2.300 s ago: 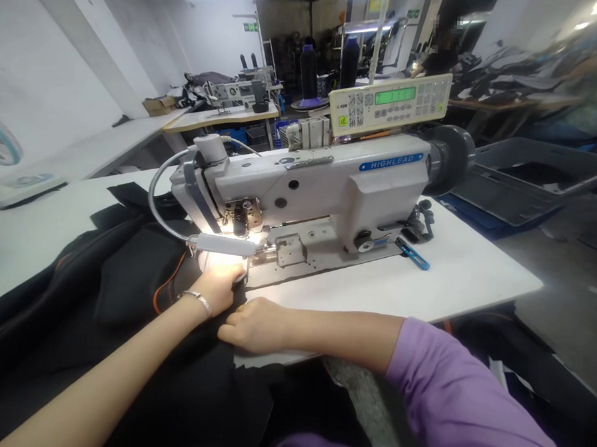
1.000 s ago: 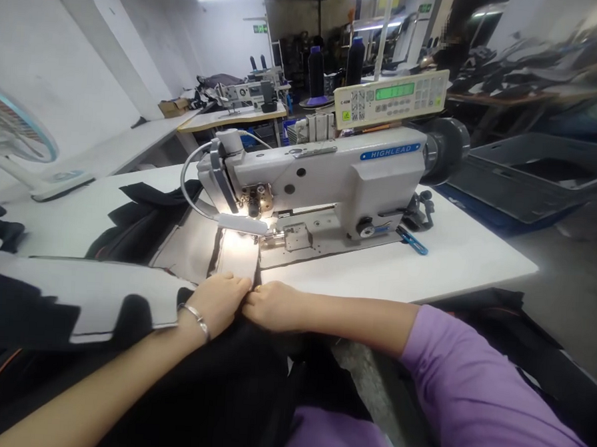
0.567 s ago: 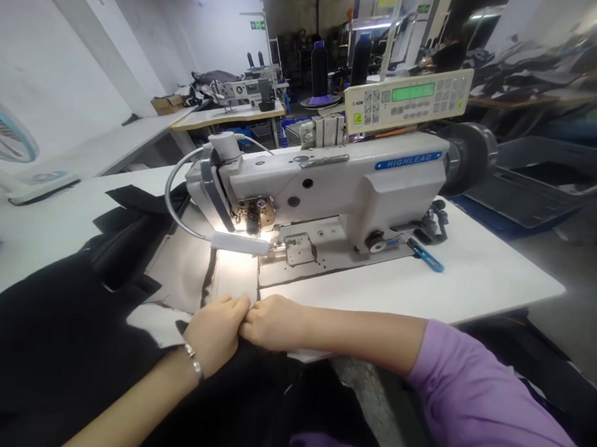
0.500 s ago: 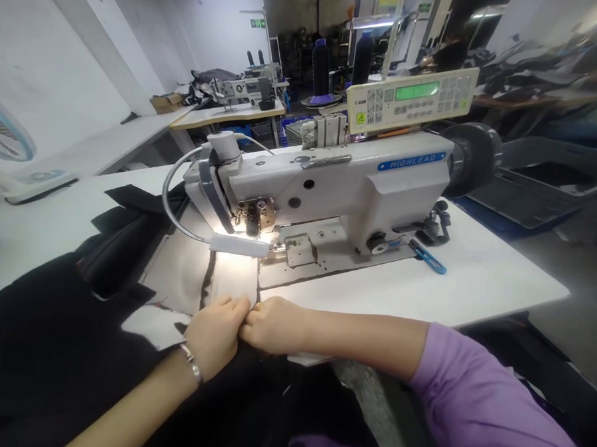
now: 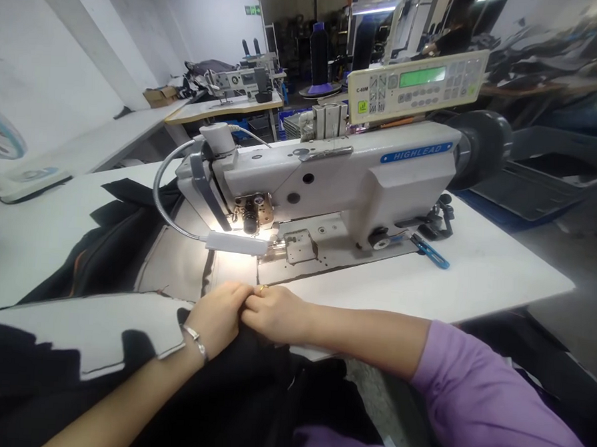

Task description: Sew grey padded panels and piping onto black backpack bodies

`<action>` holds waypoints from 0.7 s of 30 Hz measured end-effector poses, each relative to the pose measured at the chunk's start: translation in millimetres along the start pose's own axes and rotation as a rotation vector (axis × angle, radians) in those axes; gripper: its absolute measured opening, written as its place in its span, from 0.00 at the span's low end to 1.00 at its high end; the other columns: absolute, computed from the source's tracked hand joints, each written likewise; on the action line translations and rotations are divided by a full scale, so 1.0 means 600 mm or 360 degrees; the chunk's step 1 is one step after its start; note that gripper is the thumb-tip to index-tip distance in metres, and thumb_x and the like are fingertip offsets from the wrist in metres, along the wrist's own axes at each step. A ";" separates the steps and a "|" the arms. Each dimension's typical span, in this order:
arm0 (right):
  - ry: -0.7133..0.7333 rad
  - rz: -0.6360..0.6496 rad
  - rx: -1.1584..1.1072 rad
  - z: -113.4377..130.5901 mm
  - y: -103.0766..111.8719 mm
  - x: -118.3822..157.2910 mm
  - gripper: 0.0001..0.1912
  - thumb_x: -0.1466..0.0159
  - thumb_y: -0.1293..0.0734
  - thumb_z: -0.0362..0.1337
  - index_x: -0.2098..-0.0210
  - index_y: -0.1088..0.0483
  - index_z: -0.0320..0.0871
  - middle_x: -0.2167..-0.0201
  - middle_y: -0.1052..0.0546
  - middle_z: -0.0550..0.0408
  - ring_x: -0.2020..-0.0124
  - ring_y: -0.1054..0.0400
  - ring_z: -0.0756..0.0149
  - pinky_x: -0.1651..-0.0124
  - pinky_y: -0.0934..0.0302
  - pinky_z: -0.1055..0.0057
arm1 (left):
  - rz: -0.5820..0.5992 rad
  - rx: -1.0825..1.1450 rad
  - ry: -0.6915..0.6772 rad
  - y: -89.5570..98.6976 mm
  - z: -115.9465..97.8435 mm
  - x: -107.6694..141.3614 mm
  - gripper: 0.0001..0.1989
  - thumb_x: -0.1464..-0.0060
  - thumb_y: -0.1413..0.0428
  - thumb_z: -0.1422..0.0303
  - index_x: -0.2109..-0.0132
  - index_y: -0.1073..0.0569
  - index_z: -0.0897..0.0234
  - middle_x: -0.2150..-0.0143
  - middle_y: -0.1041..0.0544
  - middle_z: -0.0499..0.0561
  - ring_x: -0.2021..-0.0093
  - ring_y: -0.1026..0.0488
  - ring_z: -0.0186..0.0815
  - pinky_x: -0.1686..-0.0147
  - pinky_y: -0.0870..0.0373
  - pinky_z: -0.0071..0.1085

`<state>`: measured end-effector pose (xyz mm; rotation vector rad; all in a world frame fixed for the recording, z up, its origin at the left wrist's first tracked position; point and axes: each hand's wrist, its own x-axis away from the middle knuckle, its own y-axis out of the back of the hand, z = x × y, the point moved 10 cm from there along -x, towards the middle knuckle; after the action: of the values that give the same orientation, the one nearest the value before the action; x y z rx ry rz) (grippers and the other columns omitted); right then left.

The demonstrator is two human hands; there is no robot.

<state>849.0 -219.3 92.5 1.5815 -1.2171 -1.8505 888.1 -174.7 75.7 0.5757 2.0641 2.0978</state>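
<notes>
My left hand [image 5: 219,318] and my right hand [image 5: 272,313] meet at the front of the sewing machine [image 5: 321,175], fingers closed on the edge of the fabric [image 5: 233,270]. Its pale side faces up and runs back under the needle area, lit by a small lamp [image 5: 236,243]. Black material [image 5: 229,393] hangs from it over the table's front edge and my lap. A larger pale-backed panel [image 5: 98,323] spreads to the left of my left wrist. The exact fingertip hold is hidden by the knuckles.
A blue snap-off cutter [image 5: 430,252] lies right of the machine, whose control panel [image 5: 418,86] stands on top. Behind are a thread cone [image 5: 318,58] and another sewing machine [image 5: 240,84]. A fan [image 5: 3,134] stands left and a grey bin [image 5: 541,169] right.
Both hands stay together on the fabric edge, with little movement. On the left, the fabric has shifted, and much more of its pale underside now shows. The view has moved slightly.
</notes>
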 end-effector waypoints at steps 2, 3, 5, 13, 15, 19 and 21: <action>-0.0015 -0.0056 -0.0010 -0.002 0.007 -0.004 0.10 0.38 0.43 0.28 0.72 0.33 0.41 0.70 0.28 0.54 0.70 0.37 0.67 0.69 0.43 0.71 | 0.0053 0.0033 -0.0024 0.001 0.004 -0.005 0.26 0.53 0.56 0.83 0.47 0.33 0.62 0.59 0.28 0.53 0.57 0.31 0.39 0.57 0.33 0.35; -0.0038 -0.0080 -0.0024 -0.004 0.011 -0.006 0.10 0.38 0.43 0.28 0.71 0.33 0.41 0.70 0.28 0.54 0.70 0.37 0.68 0.69 0.43 0.72 | 0.0084 0.0062 -0.0053 0.001 0.006 -0.008 0.26 0.53 0.56 0.82 0.48 0.32 0.61 0.59 0.29 0.53 0.59 0.30 0.39 0.58 0.33 0.34; -0.0161 -0.0115 -0.0088 -0.018 0.014 -0.009 0.09 0.38 0.44 0.29 0.70 0.33 0.41 0.69 0.29 0.54 0.70 0.38 0.68 0.70 0.45 0.73 | 0.0137 0.0128 -0.0132 0.004 0.008 -0.014 0.21 0.55 0.55 0.82 0.55 0.29 0.61 0.59 0.30 0.52 0.62 0.30 0.37 0.61 0.33 0.31; -0.0356 0.0291 -0.0403 -0.054 -0.073 -0.013 0.13 0.37 0.37 0.41 0.62 0.30 0.37 0.61 0.27 0.47 0.57 0.35 0.64 0.53 0.41 0.69 | 0.0048 0.0410 -0.0195 0.059 0.032 -0.027 0.07 0.61 0.54 0.76 0.75 0.33 0.62 0.74 0.30 0.46 0.70 0.33 0.34 0.68 0.36 0.28; -0.0343 0.0335 -0.0366 -0.054 -0.089 -0.020 0.13 0.37 0.38 0.40 0.61 0.30 0.36 0.60 0.26 0.46 0.56 0.34 0.63 0.51 0.42 0.68 | 0.0078 0.0413 -0.0101 0.061 0.041 -0.027 0.06 0.61 0.53 0.75 0.75 0.33 0.62 0.77 0.31 0.44 0.73 0.34 0.33 0.71 0.37 0.26; -0.0409 0.0381 -0.0294 -0.058 -0.100 -0.031 0.19 0.39 0.36 0.41 0.56 0.31 0.31 0.57 0.27 0.41 0.51 0.37 0.56 0.44 0.47 0.60 | 0.0026 0.0291 -0.0017 0.057 0.035 -0.021 0.06 0.60 0.53 0.76 0.76 0.34 0.62 0.79 0.31 0.44 0.74 0.34 0.32 0.72 0.38 0.26; -0.0434 0.0404 -0.0281 -0.057 -0.094 -0.027 0.20 0.40 0.35 0.42 0.57 0.31 0.30 0.58 0.26 0.40 0.50 0.37 0.54 0.43 0.48 0.57 | -0.0027 0.0249 0.0000 0.048 0.027 -0.014 0.07 0.58 0.53 0.76 0.75 0.33 0.62 0.78 0.30 0.45 0.73 0.32 0.34 0.70 0.37 0.27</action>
<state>898.0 -188.7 56.5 1.0544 -1.2599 -1.9855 906.8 -163.8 102.6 0.5767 2.2387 1.9389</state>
